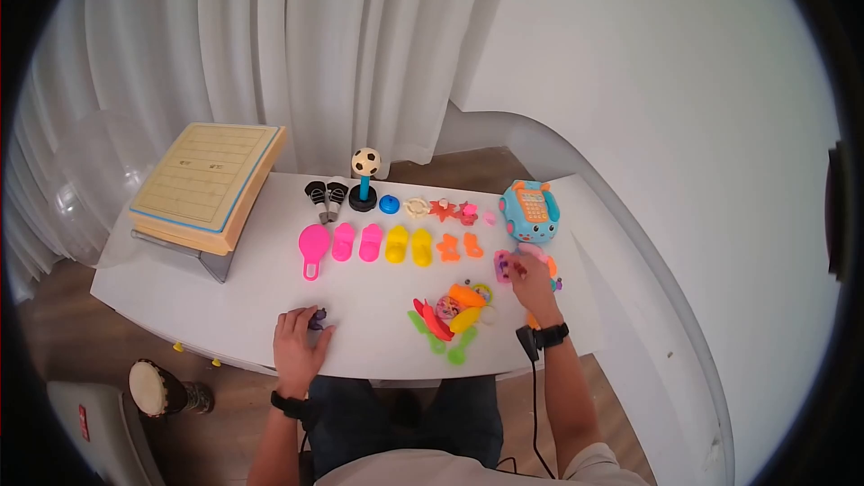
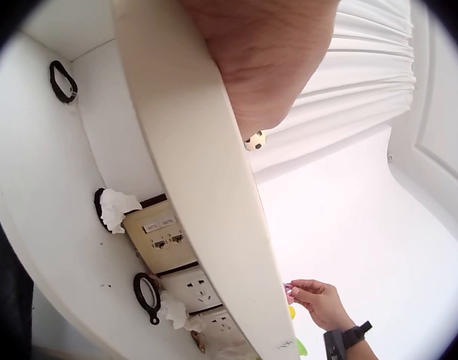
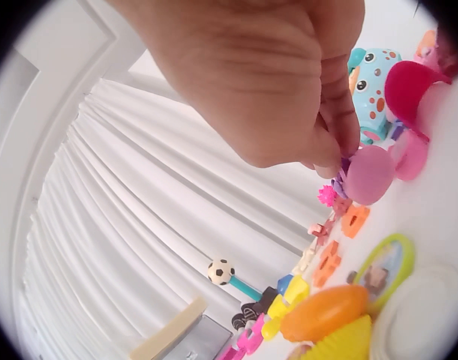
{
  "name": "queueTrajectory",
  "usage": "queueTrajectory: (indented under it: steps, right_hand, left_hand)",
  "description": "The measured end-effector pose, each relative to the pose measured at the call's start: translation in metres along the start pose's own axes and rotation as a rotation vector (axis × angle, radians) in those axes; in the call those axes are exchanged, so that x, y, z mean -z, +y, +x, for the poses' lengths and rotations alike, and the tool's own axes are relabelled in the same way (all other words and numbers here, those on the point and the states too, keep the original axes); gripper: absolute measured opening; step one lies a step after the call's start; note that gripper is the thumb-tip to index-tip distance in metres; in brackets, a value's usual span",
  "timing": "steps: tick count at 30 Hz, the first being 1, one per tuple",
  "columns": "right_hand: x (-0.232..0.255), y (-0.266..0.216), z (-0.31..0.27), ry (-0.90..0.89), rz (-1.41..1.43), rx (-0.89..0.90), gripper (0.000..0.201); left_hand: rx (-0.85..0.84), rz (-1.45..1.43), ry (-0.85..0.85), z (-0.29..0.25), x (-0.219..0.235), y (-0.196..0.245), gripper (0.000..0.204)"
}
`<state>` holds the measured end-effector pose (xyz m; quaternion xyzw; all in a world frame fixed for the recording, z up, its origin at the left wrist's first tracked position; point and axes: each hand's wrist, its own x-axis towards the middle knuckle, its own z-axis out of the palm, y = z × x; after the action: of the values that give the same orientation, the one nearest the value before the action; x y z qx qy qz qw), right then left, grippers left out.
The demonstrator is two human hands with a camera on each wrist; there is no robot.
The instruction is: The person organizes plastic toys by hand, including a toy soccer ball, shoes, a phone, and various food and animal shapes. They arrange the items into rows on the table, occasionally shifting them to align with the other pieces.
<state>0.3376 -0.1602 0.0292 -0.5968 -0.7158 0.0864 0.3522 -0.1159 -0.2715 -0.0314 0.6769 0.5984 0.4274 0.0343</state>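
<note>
In the head view my left hand (image 1: 300,346) rests near the table's front edge, thumb and fingers around a small dark purple toy piece (image 1: 318,319). The left wrist view shows only the heel of that hand (image 2: 266,60); its fingers are hidden. At the right side of the table my right hand (image 1: 533,285) reaches down, pinching a small purple piece (image 1: 505,268) beside pink toy parts. From the right wrist, a round pink disc (image 3: 369,175) overlaps the purple bit at the fingertips.
Toy food and green pieces (image 1: 456,353) lie piled between the hands. Behind are pink slippers (image 1: 343,242), yellow slippers (image 1: 397,244), a pink paddle (image 1: 313,243) and a football on a stand (image 1: 364,166). A toy phone (image 1: 531,212) stands back right, a large board (image 1: 207,182) left.
</note>
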Motion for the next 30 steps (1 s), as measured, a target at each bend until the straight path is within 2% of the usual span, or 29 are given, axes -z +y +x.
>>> queueTrajectory:
  steps: [4, 9, 12, 19, 22, 24, 25, 27, 28, 30]
  right_hand:
    - [-0.012, 0.016, 0.054, 0.121, 0.108, 0.014, 0.022]
    - [-0.041, 0.042, 0.093, 0.008, 0.029, -0.030, 0.024]
    - [-0.049, 0.055, 0.091, -0.088, -0.025, -0.031, 0.024]
    - [-0.030, 0.034, 0.068, -0.158, 0.016, -0.138, 0.022]
    - [-0.026, 0.026, 0.064, -0.169, -0.045, -0.071, 0.019]
    - [-0.025, 0.018, 0.064, -0.035, -0.116, 0.090, 0.016]
    - [-0.030, 0.017, 0.065, -0.036, -0.114, 0.094, 0.016]
    - [-0.039, 0.018, 0.063, 0.002, -0.092, 0.220, 0.013]
    - [-0.043, 0.013, 0.062, 0.003, -0.091, 0.218, 0.013]
    - [-0.050, 0.006, 0.055, -0.109, -0.183, 0.268, 0.013]
  left_hand:
    - [0.029, -0.019, -0.018, 0.001, 0.002, 0.001, 0.044]
    - [0.048, -0.045, -0.006, -0.001, 0.000, -0.004, 0.044]
    - [0.036, -0.041, -0.011, 0.000, 0.003, -0.004, 0.044]
    - [0.031, -0.031, -0.016, 0.002, 0.001, -0.003, 0.043]
    - [0.051, -0.047, -0.027, 0.000, 0.000, -0.003, 0.044]
    - [0.054, -0.045, -0.020, 0.001, 0.001, -0.004, 0.044]
    - [0.046, -0.041, -0.019, 0.001, 0.002, -0.005, 0.044]
    - [0.038, -0.038, -0.019, 0.001, 0.001, -0.004, 0.044]
    - [0.047, -0.043, -0.021, 0.001, 0.001, -0.004, 0.044]
    - [0.046, -0.049, -0.032, 0.000, 0.000, -0.004, 0.044]
